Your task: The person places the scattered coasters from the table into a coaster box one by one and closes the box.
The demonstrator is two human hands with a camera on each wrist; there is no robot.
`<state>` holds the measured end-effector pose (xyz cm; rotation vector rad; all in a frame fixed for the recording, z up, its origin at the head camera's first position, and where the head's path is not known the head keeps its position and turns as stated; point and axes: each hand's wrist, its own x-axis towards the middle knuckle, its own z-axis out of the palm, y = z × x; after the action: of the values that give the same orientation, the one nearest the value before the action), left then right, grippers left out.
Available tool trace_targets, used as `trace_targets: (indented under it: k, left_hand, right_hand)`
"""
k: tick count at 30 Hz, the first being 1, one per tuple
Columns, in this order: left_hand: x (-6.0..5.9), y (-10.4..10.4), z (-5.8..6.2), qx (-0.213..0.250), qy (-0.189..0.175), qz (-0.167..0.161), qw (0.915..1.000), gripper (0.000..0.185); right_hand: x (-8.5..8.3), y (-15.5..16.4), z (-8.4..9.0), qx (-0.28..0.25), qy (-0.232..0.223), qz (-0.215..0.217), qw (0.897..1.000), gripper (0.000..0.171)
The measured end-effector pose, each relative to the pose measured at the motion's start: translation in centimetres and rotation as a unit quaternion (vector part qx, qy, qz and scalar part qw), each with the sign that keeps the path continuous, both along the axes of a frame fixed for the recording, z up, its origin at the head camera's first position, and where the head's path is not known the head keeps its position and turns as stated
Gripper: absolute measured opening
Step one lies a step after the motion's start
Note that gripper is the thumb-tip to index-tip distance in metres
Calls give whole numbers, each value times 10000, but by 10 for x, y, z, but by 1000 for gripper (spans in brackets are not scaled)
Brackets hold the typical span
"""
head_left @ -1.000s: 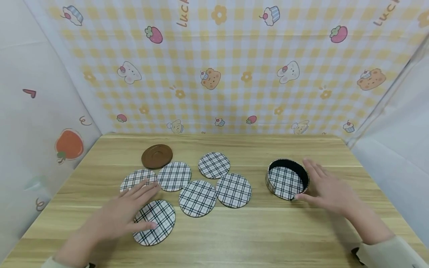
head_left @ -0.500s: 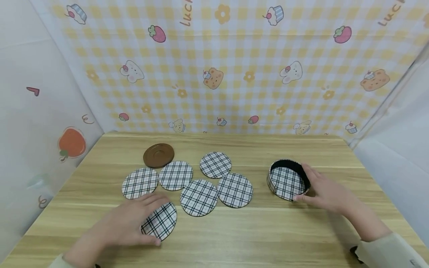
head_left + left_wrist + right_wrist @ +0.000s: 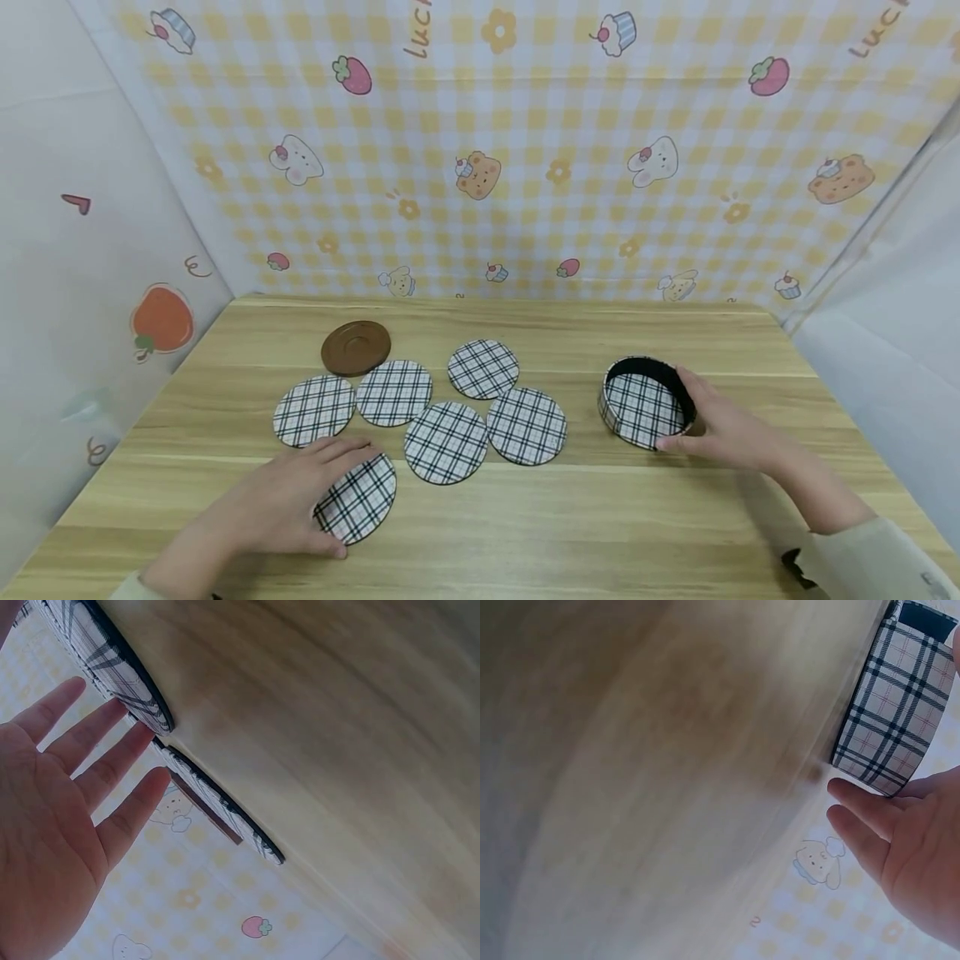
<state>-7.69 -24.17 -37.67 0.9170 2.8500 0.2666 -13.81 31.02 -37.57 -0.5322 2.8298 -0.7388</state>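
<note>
Head view: left hand (image 3: 281, 500) spans nearest coaster (image 3: 363, 500) on table (image 3: 562, 542), fingers spread, grip unclear; right hand (image 3: 731, 429) holds tub (image 3: 607, 412) between thumb and fingers. Thin coaster edge could slip spread fingertips.

- Toward your worktop's (image 3: 600, 533) far left corner: a brown disc (image 3: 356, 347).
- Behind its far edge, you face a yellow-checked cloth (image 3: 517, 117).
- Beyond its left and right edges, you have white sheets (image 3: 75, 150).
</note>
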Motion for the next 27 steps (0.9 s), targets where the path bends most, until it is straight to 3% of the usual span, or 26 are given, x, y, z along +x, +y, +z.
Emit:
trace_targets:
  k: [17,27]
  left_hand:
    - [-1,3,3,66,-16,-67,10000,95]
    - [-2,8,2,21,343,-202,9992,94]
  right_hand:
    - [-5,-1,-3,-229,-87,-98,9997,119]
    - [-3,-2,-2,-298,-203,-193,9992,120]
